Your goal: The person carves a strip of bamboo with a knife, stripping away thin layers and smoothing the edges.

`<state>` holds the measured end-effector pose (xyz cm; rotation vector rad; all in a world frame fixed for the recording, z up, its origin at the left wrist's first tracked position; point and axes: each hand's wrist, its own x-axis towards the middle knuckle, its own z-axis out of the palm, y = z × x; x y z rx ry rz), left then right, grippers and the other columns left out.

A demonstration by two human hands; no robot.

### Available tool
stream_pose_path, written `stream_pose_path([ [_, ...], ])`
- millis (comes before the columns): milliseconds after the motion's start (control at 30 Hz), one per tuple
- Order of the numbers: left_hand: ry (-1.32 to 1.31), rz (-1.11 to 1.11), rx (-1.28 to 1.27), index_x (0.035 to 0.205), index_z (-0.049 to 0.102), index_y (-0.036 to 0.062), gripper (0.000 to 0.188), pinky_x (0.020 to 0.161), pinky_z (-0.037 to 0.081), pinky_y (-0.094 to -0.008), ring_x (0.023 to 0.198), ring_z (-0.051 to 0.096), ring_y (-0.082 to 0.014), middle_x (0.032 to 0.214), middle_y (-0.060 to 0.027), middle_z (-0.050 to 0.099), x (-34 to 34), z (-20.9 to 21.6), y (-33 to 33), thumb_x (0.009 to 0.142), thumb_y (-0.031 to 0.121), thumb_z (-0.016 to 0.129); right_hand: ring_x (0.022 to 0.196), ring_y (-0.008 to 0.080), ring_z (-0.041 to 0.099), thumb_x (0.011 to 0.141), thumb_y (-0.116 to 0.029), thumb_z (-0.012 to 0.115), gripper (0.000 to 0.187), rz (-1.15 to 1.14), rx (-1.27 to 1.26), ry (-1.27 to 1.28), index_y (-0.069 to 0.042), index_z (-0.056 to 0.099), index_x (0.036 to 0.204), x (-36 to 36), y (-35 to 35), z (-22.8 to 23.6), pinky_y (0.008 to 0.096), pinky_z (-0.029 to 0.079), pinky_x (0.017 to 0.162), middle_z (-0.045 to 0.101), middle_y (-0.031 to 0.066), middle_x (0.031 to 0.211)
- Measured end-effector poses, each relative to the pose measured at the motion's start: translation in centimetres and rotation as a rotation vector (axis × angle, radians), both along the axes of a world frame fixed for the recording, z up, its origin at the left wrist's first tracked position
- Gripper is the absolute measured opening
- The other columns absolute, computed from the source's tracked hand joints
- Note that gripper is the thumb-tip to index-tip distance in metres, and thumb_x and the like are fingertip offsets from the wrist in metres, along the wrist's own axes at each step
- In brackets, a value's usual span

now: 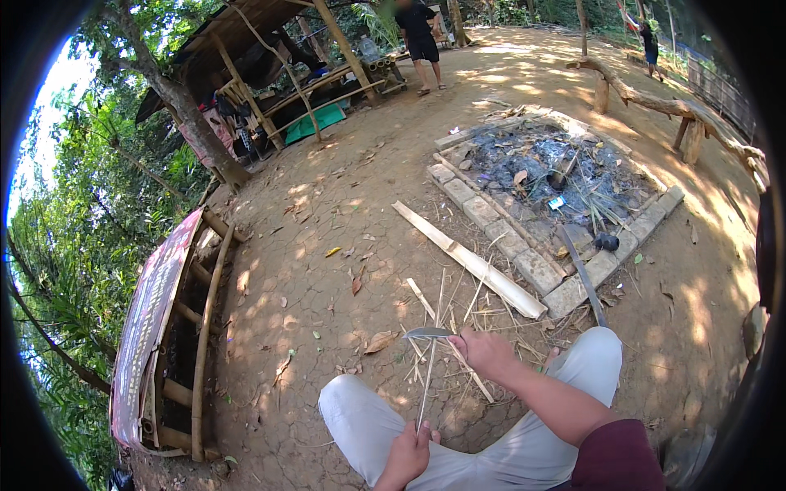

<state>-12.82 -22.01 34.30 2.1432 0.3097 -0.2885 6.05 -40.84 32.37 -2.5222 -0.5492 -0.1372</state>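
My left hand is closed around the lower end of a thin bamboo strip, which points up and away from me between my knees. My right hand grips a knife, its curved blade pointing left. The blade lies across the upper part of the strip; I cannot tell whether it touches. Bamboo slivers are scattered on the ground beyond and beside my hands. Farther off, a wide split bamboo piece lies beside the fire pit.
A brick-edged fire pit holds ash and litter. A long dark flat blade rests against its near corner. A bamboo frame with a banner stands left, a log bench right. Two people stand farther back, one near a shelter.
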Motion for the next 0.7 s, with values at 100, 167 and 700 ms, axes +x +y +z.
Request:
stream_pose_path([
  [100, -0.025, -0.034, 0.039, 0.097, 0.053, -0.0025, 0.04, 0.068, 0.05, -0.051, 0.075, 0.065, -0.0463, 0.075, -0.0252, 0.065, 0.8, 0.4, 0.9, 0.107, 0.035, 0.045, 0.056, 0.0383, 0.067, 0.105, -0.049, 0.042, 0.048, 0.044, -0.016, 0.048, -0.006, 0.055, 0.089, -1.8, 0.1, 1.0, 0.05, 0.051, 0.046, 0.064, 0.0171, 0.06],
  [167, -0.071, -0.041, 0.124, 0.097, 0.053, -0.0023, 0.039, 0.067, 0.049, -0.0517, 0.074, 0.064, -0.0472, 0.075, -0.0261, 0.064, 1.8, 0.8, 1.6, 0.107, 0.035, 0.045, 0.056, 0.0381, 0.067, 0.105, -0.049, 0.043, 0.047, 0.122, -0.024, 0.049, -0.006, 0.055, 0.089, -4.5, 0.8, 1.8, 0.0501, 0.051, 0.045, 0.064, 0.017, 0.06],
  [700, -0.003, -0.034, 0.136, 0.099, 0.052, -0.0024, 0.042, 0.07, 0.047, -0.0555, 0.079, 0.061, -0.0519, 0.08, -0.03, 0.063, 4.2, -0.1, -1.1, 0.107, 0.038, 0.043, 0.05, 0.0309, 0.065, 0.098, -0.057, 0.052, 0.051, 0.113, -0.096, -0.304, -0.009, 0.054, 0.081, 0.1, -1.4, -4.1, 0.0436, 0.05, 0.041, 0.06, 0.0102, 0.057],
])
